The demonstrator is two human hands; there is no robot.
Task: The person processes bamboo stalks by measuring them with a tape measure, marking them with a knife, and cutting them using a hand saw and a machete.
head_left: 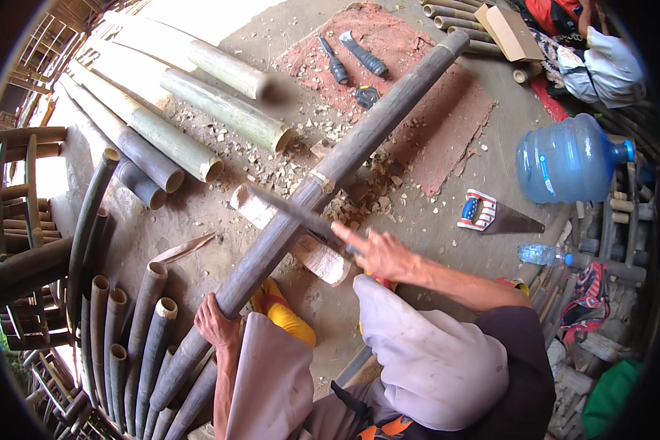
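Daylight floods in from the upper left, glare washing out the pale bamboo poles [161, 139] there. Centre evenly lit, soft shadows. Blade [290, 209] motion-blurred. Fisheye bends edges; black vignette rings the frame.

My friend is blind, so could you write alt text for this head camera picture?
A person's left hand grips a long dark bamboo pole resting across a wooden block, while the right hand swings a blurred blade at it. Cut bamboo and chips cover the floor.

matt dark bamboo pole [323, 183], rough wood block [312, 249], glossy plastic jug [565, 158]
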